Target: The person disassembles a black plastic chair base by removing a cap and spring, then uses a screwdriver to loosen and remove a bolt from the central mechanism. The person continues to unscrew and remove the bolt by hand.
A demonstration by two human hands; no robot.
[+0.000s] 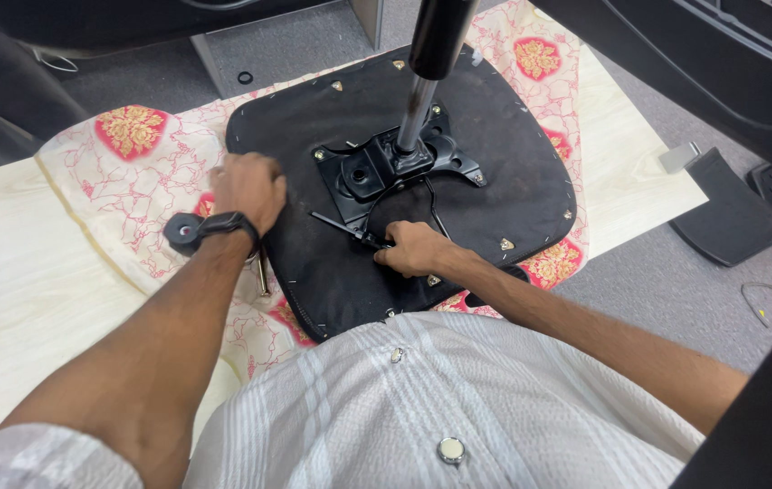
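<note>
An upturned black chair seat (504, 163) lies on a patterned cloth (133, 172). A black metal mechanism plate (377, 167) is bolted to its middle, and a chrome gas cylinder (415, 113) stands up from it. My left hand (248, 186), with a dark watch on the wrist, presses on the seat's left edge. My right hand (415, 248) is closed around a thin black lever (336, 224) that sticks out from the plate toward me.
A black round knob (183, 230) and a metal bolt (262, 272) lie on the cloth by my left wrist. A pale wooden board (15, 272) lies under the cloth. Black plastic chair parts (734, 213) sit on the grey floor at right. A small ring (245, 78) lies at the back.
</note>
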